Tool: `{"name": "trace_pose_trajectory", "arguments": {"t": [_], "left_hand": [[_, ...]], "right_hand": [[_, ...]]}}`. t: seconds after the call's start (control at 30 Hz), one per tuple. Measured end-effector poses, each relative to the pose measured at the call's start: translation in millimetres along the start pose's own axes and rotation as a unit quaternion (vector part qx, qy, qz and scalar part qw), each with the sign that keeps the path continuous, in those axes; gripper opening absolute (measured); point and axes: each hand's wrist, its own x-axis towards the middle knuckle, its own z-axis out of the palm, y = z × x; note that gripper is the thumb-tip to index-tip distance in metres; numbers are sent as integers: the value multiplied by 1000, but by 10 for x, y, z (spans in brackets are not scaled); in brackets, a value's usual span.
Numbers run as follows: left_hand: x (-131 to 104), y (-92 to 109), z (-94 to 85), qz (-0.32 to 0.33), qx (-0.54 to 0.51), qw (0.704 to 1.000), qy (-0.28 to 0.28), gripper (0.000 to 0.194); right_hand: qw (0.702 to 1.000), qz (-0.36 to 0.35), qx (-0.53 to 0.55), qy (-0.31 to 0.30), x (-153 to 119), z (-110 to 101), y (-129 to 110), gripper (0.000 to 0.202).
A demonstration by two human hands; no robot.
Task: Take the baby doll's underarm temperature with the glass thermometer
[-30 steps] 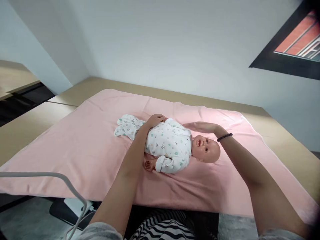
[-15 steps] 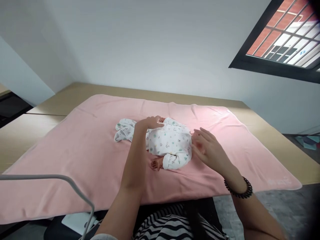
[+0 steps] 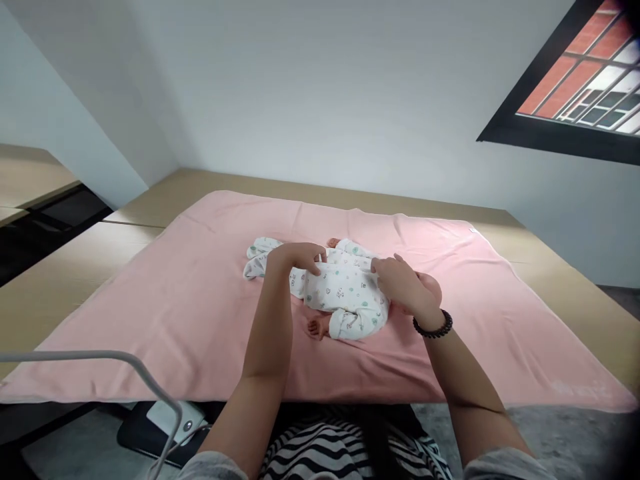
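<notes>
A baby doll point(image 3: 417, 283) lies on its back on a pink blanket point(image 3: 200, 320), its head to the right and legs to the left. It wears a white printed top point(image 3: 345, 290) and matching trousers point(image 3: 257, 267). My left hand point(image 3: 303, 256) has its fingers bent and closed on the top's front edge near the hem. At the neckline, the fingers of my right hand point(image 3: 397, 280) are closed on the same edge, and the hand covers much of the doll's face. A dark coiled band point(image 3: 433, 325) circles my right wrist.
The blanket covers most of a light wooden table point(image 3: 120, 247) against a white wall. A grey cable or tube point(image 3: 100, 355) curves across the front left. A white device point(image 3: 175, 420) lies on something dark below the table edge. The barred window point(image 3: 585, 80) is upper right.
My right hand has moved left from the doll's head to the neckline and closed on the top. My left hand has closed on the hem edge. The camera view has shifted slightly.
</notes>
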Motion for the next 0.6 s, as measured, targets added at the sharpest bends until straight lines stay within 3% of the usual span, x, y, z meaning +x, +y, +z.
{"name": "trace_pose_trajectory", "arguments": {"t": [0.13, 0.23, 0.3, 0.43, 0.5, 0.6], "left_hand": [[-144, 70, -15, 25, 35, 999, -17, 13], [-398, 230, 20, 68, 44, 995, -56, 6], [-582, 388, 74, 76, 77, 992, -69, 7], [-839, 656, 235, 59, 175, 983, 17, 9], [-880, 707, 304, 40, 188, 981, 42, 18], [-823, 688, 343, -12, 183, 981, 65, 27]], "right_hand": [[1000, 6, 11, -29, -149, -189, 90, 25], [988, -122, 32, -90, -275, -284, 177, 26], [964, -225, 31, -137, -334, -288, 225, 28], [914, -341, 9, -221, -407, -265, 289, 23], [906, -361, 23, -221, -444, -319, 328, 27], [934, -324, 37, -146, -465, -463, 427, 30]]}}
